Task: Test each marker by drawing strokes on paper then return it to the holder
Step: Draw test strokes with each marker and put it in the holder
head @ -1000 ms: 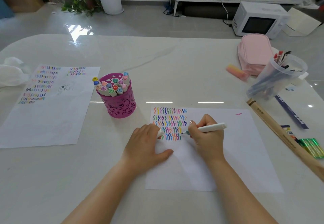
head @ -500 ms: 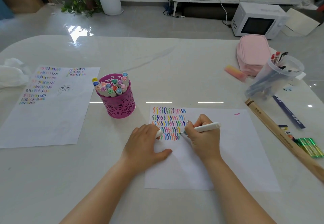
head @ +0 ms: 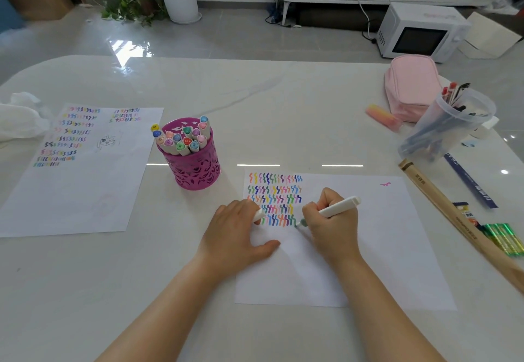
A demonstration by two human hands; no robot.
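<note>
My right hand (head: 330,224) grips a white-barrelled marker (head: 338,208) with its greenish tip down on the white paper (head: 368,248), at the right end of the lowest row of coloured strokes (head: 276,200). My left hand (head: 236,237) lies on the paper's left edge, fingers curled round a white marker cap (head: 258,215) that pokes out past them. The magenta holder (head: 195,167) full of capped markers (head: 181,137) stands to the upper left of the paper.
A second stroke-covered sheet (head: 85,177) lies at the left, crumpled white material (head: 19,119) beyond it. At the right are a pink pouch (head: 411,86), a clear cup of pens (head: 448,123), a pink-yellow eraser (head: 382,117), a long wooden box (head: 442,208), a blue ruler (head: 470,183) and green batteries (head: 504,238).
My right hand has slid down and slightly left with the marker, its tip now at the end of the lowest row. My left hand has stayed put.
</note>
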